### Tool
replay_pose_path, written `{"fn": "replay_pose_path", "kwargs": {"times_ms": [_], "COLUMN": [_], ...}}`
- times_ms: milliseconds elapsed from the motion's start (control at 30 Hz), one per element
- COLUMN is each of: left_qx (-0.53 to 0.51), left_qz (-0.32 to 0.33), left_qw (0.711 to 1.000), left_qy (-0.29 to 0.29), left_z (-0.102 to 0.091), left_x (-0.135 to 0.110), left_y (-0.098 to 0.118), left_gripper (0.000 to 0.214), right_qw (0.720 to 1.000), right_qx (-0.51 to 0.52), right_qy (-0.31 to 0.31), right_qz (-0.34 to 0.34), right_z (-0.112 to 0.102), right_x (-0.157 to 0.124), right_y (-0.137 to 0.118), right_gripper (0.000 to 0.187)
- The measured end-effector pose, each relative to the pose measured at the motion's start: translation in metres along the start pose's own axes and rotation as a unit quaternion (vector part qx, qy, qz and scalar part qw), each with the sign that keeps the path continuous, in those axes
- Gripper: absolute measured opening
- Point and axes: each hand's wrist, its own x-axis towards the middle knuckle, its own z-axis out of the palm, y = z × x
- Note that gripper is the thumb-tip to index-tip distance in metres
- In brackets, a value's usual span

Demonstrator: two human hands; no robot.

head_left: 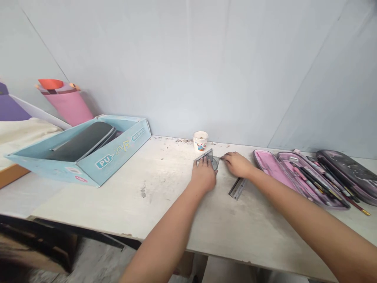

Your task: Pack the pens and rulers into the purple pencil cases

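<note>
My left hand (203,176) lies over a transparent plastic set square (207,158), its fingers gripping the near edge. A rounded clear piece, perhaps a protractor (215,163), overlaps the set square's right side. My right hand (237,165) is just to the right, with its index finger stretched toward the set square's tip and nothing in its grip. A steel ruler (237,188) lies on the table below my right hand, apart from it.
A scuffed white table (153,184) runs below a pale wall. On it stand a paper cup (200,140), an open pink pencil case (300,177) holding several pens, and a light blue box (103,157) with a dark pouch (81,140). The table's front edge drops to the floor.
</note>
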Motion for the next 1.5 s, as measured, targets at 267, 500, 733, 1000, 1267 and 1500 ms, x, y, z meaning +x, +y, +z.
{"fn": "replay_pose_path", "kwargs": {"times_ms": [267, 500, 733, 1000, 1267, 1500], "left_qx": [0.050, 0.012, -0.017, -0.049, -0.105, -0.071], "left_qz": [-0.094, 0.021, 0.045, 0.062, 0.139, 0.134], "left_qw": [0.994, 1.000, 0.999, 0.996, 0.983, 0.986], "left_qy": [0.022, 0.011, -0.008, 0.039, 0.061, 0.063], "left_z": [-0.002, 0.000, 0.009, 0.014, 0.010, -0.001], "left_x": [0.000, 0.000, 0.004, 0.003, 0.005, 0.003], "left_y": [-0.013, -0.006, -0.006, -0.004, 0.005, 0.001], "left_gripper": [0.055, 0.050, 0.051, 0.051, 0.059, 0.054], "right_qw": [0.993, 0.905, 0.780, 0.753, 0.773, 0.803], "right_qx": [0.116, 0.388, 0.554, 0.593, 0.555, 0.483], "right_qy": [-0.004, 0.037, 0.057, 0.016, 0.073, 0.194], "right_qz": [-0.012, 0.172, 0.286, 0.286, 0.300, 0.290], "right_z": [0.002, -0.005, -0.010, 0.010, -0.004, -0.031], "right_x": [0.000, 0.030, 0.044, 0.035, 0.010, -0.040], "right_y": [0.000, -0.019, -0.031, -0.035, -0.023, 0.010], "right_gripper": [0.032, 0.032, 0.047, 0.012, 0.017, 0.007]}}
